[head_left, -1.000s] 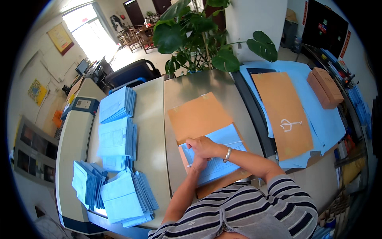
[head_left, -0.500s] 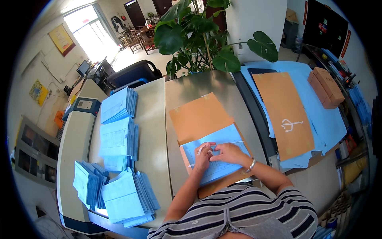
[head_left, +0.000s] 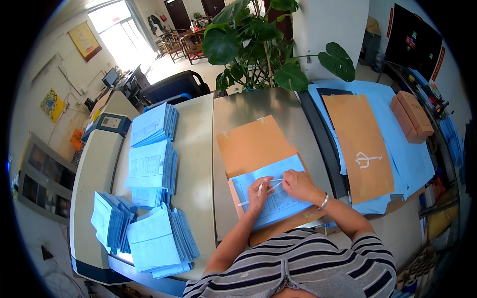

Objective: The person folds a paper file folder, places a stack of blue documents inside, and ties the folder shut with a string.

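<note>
An opened brown card folder (head_left: 256, 146) lies in front of me, with a stack of blue papers (head_left: 284, 207) on its lower half. Above the papers, my left hand (head_left: 258, 196) pinches a thin white tie (head_left: 278, 181), and a strand hangs beside its fingers. My right hand (head_left: 300, 186), wearing a bracelet on the wrist, is closed on the other part of the same tie. Strands run across the short gap between both hands. Whether they form a knot is too small to tell.
Several bundles of folded blue papers (head_left: 151, 166) stand on the left of the table. To the right, another brown folder (head_left: 360, 144) with a white tie rests on large blue sheets (head_left: 412, 161), beside brown boxes (head_left: 411, 116). A leafy plant (head_left: 263, 49) rises behind the table.
My hands have moved apart, the right one going rightward, and the white tie now stretches between them. The whole view has shifted slightly.
</note>
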### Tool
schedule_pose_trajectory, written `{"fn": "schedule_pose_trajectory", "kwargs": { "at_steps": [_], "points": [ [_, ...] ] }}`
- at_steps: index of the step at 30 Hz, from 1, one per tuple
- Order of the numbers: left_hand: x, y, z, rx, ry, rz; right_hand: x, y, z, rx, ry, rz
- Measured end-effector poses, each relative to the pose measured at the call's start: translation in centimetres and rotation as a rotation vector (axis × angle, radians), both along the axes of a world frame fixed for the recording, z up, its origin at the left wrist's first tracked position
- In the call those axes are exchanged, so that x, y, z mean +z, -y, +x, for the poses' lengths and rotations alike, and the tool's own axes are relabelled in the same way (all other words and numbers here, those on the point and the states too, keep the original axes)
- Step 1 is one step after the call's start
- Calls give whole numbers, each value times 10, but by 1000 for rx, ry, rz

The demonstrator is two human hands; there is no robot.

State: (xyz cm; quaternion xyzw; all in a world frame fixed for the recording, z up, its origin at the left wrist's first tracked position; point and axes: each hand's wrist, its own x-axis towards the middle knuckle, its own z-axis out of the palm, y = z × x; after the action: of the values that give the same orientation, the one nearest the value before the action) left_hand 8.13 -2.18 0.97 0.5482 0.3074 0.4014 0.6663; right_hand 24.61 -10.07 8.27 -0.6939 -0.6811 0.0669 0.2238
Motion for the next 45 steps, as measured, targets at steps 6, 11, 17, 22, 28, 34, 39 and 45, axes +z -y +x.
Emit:
{"fn": "schedule_pose_trajectory", "kwargs": {
  "at_steps": [6, 11, 17, 22, 28, 34, 39, 45],
  "points": [
    [2, 6, -6, 102, -85, 157, 4, -24, 1, 52, 64, 104],
    [-6, 4, -3, 133, -127, 224, -12, -54, 11, 120, 19, 65],
    [-16, 2, 0, 190, -297, 580, -17, -58, 13, 148, -37, 54],
    [-14, 4, 2, 122, -418, 785, -19, -43, 22, 91, -15, 75],
    [-6, 6, -3, 110, -463, 792, -2, -11, 13, -111, -247, 142],
    [-5, 9, 2, 114, -451, 726, -30, 27, 6, 37, -299, -76],
    [-12, 6, 0, 110, -461, 717, -18, 27, -22, -141, -205, -89],
    [-25, -2, -3, -88, -226, 67, -25, 17, -46, -181, -331, -18]
  ]
}}
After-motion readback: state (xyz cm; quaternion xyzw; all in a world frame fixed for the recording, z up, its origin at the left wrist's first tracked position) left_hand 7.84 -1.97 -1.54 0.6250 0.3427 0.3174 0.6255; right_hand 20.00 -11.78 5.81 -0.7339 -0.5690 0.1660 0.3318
